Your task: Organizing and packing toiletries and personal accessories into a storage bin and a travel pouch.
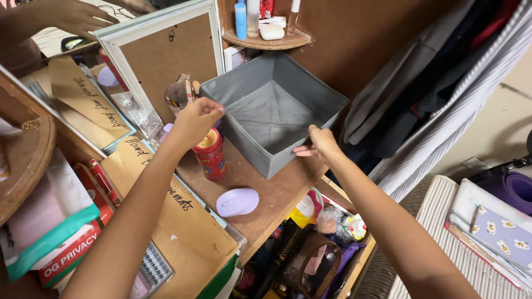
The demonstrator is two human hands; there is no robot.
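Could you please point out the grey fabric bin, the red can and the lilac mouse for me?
Grey bin (266, 119): head view, on its inner floor.
Red can (211, 156): head view, on its side wall.
Lilac mouse (237, 201): head view, on its top shell.

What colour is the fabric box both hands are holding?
Grey, inside and out; the fabric box shows clearly in the head view.
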